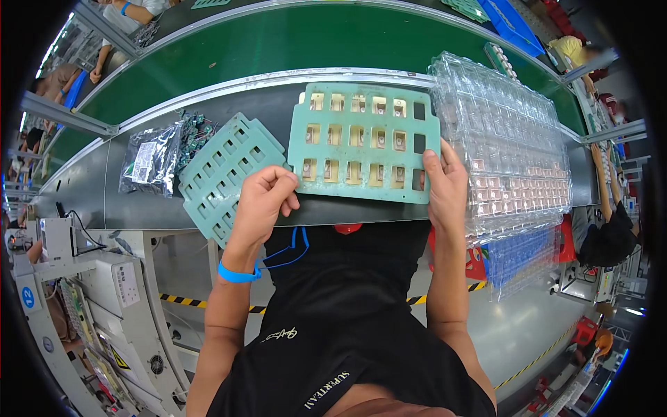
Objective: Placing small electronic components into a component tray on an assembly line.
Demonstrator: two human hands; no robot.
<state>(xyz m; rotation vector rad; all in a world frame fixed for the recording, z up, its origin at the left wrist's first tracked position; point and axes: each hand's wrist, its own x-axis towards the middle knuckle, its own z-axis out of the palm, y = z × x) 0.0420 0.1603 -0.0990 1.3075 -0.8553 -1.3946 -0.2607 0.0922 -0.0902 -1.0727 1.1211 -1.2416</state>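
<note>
A green slotted tray point(368, 115) lies flat on the dark bench before me, small pale parts with metal pieces seated in most of its openings. Its right-hand column of openings is dark. My right hand point(448, 184) grips the tray's lower right edge, thumb on top. At the lower left corner, my left hand point(265, 198) is closed with the fingers curled and pressed together; what they hold, if anything, is hidden. Beneath and beside that hand, a second green slotted tray point(226, 174) lies tilted, its openings dark. A blue wrist strap point(237, 273) with a cord circles my left wrist.
Stacked clear plastic trays point(500, 118) stand at the right, pinkish parts in their nearer rows. Left lie a silvery bag point(149, 163) and a heap of small green parts with wires point(198, 132). Beyond a metal rail point(271, 76) runs a green conveyor belt point(299, 42). Other people work around.
</note>
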